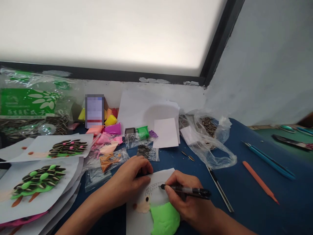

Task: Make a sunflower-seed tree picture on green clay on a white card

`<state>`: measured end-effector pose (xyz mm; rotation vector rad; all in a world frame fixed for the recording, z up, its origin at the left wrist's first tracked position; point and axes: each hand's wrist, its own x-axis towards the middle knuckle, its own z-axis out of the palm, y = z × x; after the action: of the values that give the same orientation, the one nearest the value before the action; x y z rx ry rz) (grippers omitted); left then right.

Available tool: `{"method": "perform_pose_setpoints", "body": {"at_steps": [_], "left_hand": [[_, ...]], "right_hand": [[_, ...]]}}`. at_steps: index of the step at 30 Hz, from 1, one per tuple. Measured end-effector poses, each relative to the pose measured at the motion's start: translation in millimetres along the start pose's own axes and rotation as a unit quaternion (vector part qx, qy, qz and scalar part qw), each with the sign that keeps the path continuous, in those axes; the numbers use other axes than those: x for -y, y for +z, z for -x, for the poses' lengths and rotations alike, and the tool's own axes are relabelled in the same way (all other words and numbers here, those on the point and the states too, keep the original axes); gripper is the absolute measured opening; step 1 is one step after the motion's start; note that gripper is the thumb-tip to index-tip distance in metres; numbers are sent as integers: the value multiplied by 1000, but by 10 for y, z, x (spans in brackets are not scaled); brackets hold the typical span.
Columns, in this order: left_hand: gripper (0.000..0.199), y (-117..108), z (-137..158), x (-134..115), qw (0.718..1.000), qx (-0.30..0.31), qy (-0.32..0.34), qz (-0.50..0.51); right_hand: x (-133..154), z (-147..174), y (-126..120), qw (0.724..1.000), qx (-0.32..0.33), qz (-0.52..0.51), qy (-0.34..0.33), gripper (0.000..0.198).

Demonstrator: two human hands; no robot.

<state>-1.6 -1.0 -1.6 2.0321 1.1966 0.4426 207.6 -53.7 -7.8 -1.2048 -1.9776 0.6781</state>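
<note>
Holding a slim black pen (198, 192) in a narrow pinch, the right hand (187, 199) rests its tip beside rows of small black marks (154, 188) on a white rectangular paper sheet (137, 223). The sheet lies at the near middle of the dark blue worktop (244, 215). The left hand (130, 173), its fingers loosely curled, lies at the sheet's far left edge; whether it grips anything cannot be told. On the sheet's near part sits a smooth, bright green clay lump (164, 219), next to a flat, pale peach clay patch (143, 208) bearing a black dot.

Toward the worktop's left edge, white sheets (58, 195) carry green clay shapes (40, 188) studded with striped seeds. Near the far right corner stands a clear plastic bag (221, 156) of dark seeds. A tapered orange tool (259, 181) lies toward the right edge.
</note>
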Motion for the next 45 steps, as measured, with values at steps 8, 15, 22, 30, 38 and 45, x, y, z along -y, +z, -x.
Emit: {"method": "perform_pose_setpoints", "body": {"at_steps": [8, 15, 22, 30, 38, 45], "left_hand": [[12, -2, 2, -10, 1000, 5, -7, -3], [12, -9, -4, -17, 1000, 5, -6, -3], [11, 7, -3, 11, 1000, -3, 4, -5], [10, -1, -3, -1, 1000, 3, 1, -8], [11, 1, -3, -12, 1000, 0, 0, -2], [11, 10, -1, 10, 1000, 0, 3, -1]], "right_hand": [[33, -1, -18, 1000, 9, 5, 11, 19], [48, 3, -36, 1000, -7, 16, 8, 18], [33, -12, -23, 999, -9, 23, 23, 19], [38, -10, -22, 999, -6, 22, 23, 19], [29, -3, -35, 999, -28, 28, 22, 19], [8, -1, -50, 998, -39, 40, 28, 20]]}}
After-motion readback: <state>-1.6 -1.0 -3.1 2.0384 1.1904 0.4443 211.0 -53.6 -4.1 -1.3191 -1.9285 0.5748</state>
